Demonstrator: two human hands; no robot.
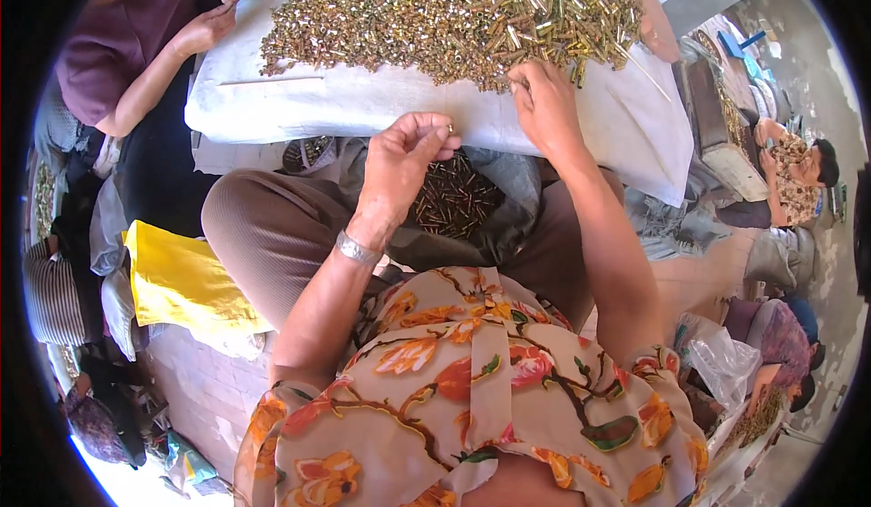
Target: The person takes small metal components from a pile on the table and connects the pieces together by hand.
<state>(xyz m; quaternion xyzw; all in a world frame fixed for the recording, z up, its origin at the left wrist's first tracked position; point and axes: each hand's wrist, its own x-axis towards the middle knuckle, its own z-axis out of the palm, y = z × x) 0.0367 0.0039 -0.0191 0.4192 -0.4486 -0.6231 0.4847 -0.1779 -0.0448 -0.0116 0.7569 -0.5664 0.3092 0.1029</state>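
Observation:
A heap of small brass-coloured metal tubes and sleeves (408, 30) covers the far part of a table spread with white cloth (272, 112). My left hand (404, 157) is raised just in front of the table's near edge, thumb and fingers pinching a small brass-coloured metal piece (451, 129). At the heap's near edge is my right hand (546, 103), its fingers bent together and touching the metal parts; what they hold, if anything, is hidden. Below my hands, between my knees, an open grey sack (522, 203) contains many thin dark-brass pieces (451, 200).
A thin pale stick (272, 81) lies on the cloth at left, another (649, 73) at right. A co-worker in purple (127, 44) works at the table's left side. Yellow cloth (181, 275) hangs by my left knee. Other people (798, 180) sit farther right.

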